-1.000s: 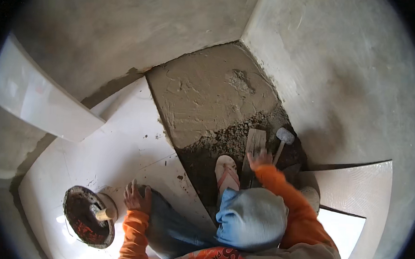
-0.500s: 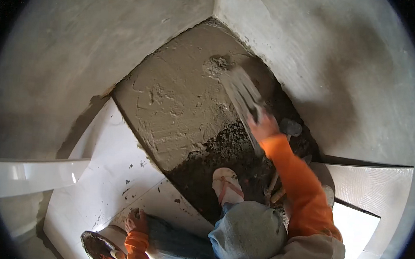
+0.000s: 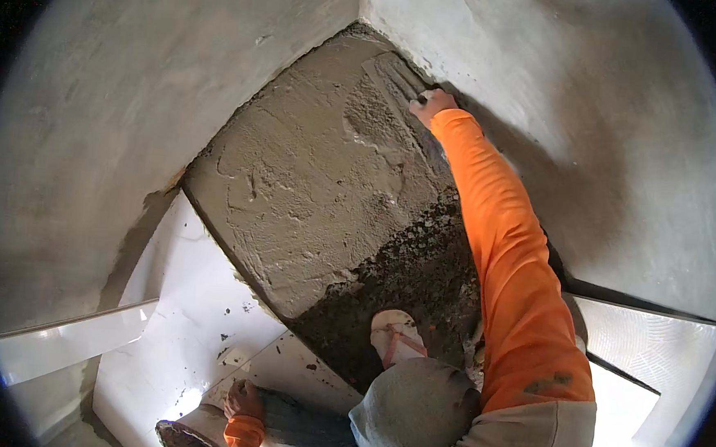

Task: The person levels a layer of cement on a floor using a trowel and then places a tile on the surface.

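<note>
At the far right edge of the wet mortar, my right hand grips a long, flat, mortar-smeared float, lying on the surface against the right wall. The orange sleeve hides part of the dark, crumbly bed below it. My left hand rests by my jean-clad knee on the white floor tile, fingers slightly bent and apart, with nothing visible in them. A round dark pan is partly in view beside it. My sandalled foot stands on the dark bed.
Concrete walls meet in the corner ahead. A glossy white tile piece lies along the left wall. Stacked tiles lean at the lower right, near the wall. The mallet seen earlier is hidden behind my arm.
My right hand has taken hold of the board beside my foot and carried it up and forward to the mortar's far right edge. My left hand has stayed by my knee.
</note>
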`<state>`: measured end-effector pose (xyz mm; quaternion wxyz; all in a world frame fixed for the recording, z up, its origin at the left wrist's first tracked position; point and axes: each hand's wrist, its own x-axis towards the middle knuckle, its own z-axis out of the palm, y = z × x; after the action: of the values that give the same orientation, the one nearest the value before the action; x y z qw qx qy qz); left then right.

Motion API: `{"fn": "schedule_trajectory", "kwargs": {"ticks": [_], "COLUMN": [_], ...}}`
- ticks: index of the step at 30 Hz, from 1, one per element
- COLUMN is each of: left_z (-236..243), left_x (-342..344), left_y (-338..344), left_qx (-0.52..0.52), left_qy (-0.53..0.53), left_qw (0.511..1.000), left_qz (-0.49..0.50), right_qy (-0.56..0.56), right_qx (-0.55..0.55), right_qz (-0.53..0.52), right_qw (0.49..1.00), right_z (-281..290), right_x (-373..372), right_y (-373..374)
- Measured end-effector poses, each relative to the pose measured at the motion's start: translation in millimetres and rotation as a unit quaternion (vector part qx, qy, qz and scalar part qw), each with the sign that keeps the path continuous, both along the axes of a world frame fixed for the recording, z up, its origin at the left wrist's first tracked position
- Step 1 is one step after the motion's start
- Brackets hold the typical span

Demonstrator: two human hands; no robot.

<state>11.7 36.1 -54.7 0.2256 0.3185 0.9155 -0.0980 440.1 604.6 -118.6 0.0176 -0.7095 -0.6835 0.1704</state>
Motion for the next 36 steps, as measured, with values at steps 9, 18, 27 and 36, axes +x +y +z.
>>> {"fn": "schedule_trajectory", "kwargs": {"ticks": [9,18,27,36], "left_z": [-22,4,-11,12], "left_x": [-34,3,-8,2], "left_y": [-40,3,-16,-5], "left_qx": [0.029,0.015,0.017,0.077], "left_qy": [-0.021,-0.004,-0.001,0.019], "left_qw": [0.993,1.000,1.000,0.997], "left_qz": [-0.112,-0.026,-0.021,-0.019], "right_qy": [0.115,-0.009,0.187,0.060], "right_qx": [-0.027,0.181,-0.126,-0.078], "right_qz": [0.193,-0.023,0.305,-0.064], "right_qw": [0.974,0.983,0.925,0.993], "right_z": [35,-34,45,38], "right_x": [-22,16,-63,0], "right_y": [-109,12,-109,-10]}}
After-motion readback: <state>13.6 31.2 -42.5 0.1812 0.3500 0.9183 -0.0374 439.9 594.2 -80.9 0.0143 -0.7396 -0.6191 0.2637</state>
